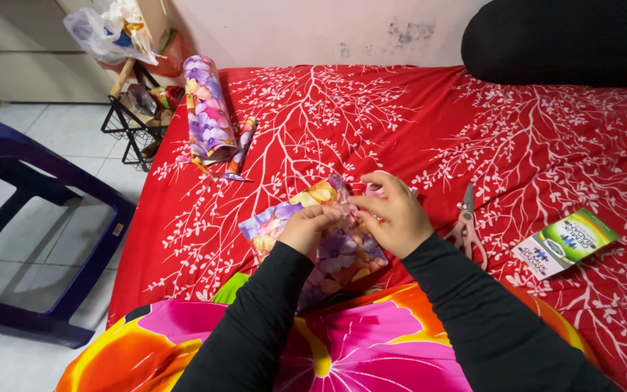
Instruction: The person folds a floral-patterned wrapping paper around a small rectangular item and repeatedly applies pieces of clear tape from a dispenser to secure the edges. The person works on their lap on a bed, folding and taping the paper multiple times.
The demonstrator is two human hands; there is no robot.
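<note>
Bedding comes first: a bed under a red sheet printed with white branches (429,131) fills most of the view, and everything else sits in relation to it. Its left edge drops to a pale tiled floor (59,145), where a dark blue plastic chair (30,218) and a black wire rack (136,127) stand close by, so there is little slack on that side. At the sheet's far right corner lies a black cushion (560,40). Most open sheet lies in the middle and far right, well apart from the hands.

Near the bed's left edge rests a roll of purple-and-pink flowered wrapping paper (208,109), with a thin rolled offcut (244,141) just beside it. At the near edge of the bed, in front of the person's bright flowered lap cloth (371,341), sits a flat parcel covered in the same flowered paper (321,232). It looks largely wrapped already; the upper flap seems the part not yet settled, though I cannot tell whether any tape is on it.

The left hand (312,229) is closed, pinching the paper's fold, and the right hand (395,214) is curled over the same edge, fingertips pressing it down. Just right of the parcel lie grey-handled scissors (466,225), and farther right a small green and white card packet (566,243).
</note>
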